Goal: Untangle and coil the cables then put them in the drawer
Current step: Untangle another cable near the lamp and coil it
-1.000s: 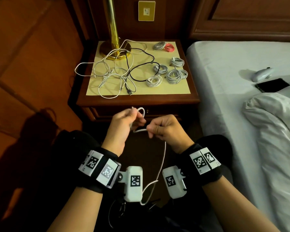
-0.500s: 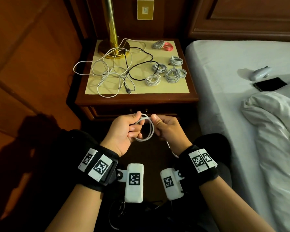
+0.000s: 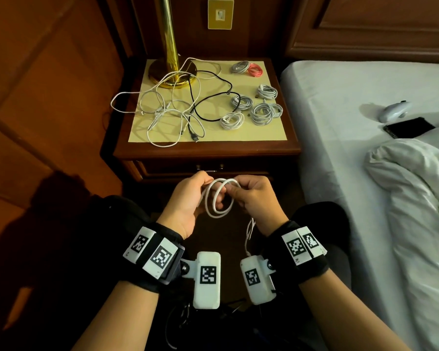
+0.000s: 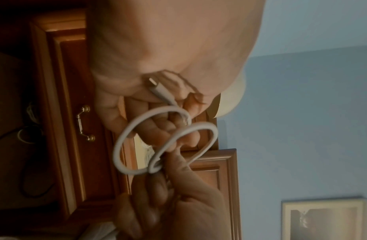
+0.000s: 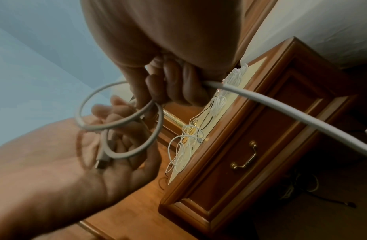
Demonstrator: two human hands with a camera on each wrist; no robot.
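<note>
Two hands gripping white cable loops, drawer closed

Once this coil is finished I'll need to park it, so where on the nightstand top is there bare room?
The front right corner of the nightstand, before the coiled cables, is bare. The left half is crowded by the tangled cables and lamp base.
</note>
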